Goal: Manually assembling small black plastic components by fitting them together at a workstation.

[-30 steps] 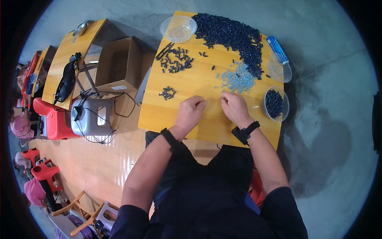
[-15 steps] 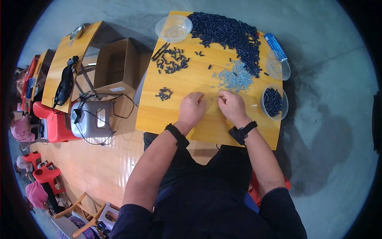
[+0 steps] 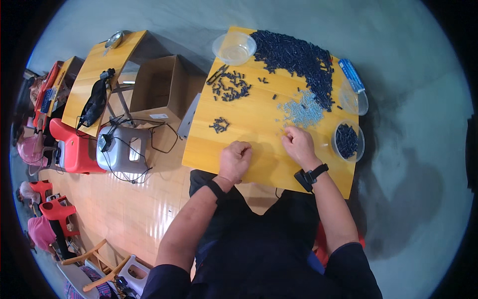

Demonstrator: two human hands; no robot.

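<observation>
Over the near part of the yellow table, my left hand is closed, with its fingers curled in. My right hand is closed too, thumb and forefinger together, just below a pile of small silvery-blue pieces. Whatever either hand pinches is hidden or too small to make out. A big heap of small black cylindrical pieces covers the far right of the table. Beyond my left hand lie a small cluster of black pieces and a larger scatter of black pieces.
A clear bowl of black pieces stands at the right edge, below a clear lid and a blue box. An empty clear bowl sits at the far left corner, near black tweezers. Leftward are a cardboard box and stools.
My left hand has drawn back toward me, away from the right hand, so the gap between them is wider. The whole view has shifted slightly.
</observation>
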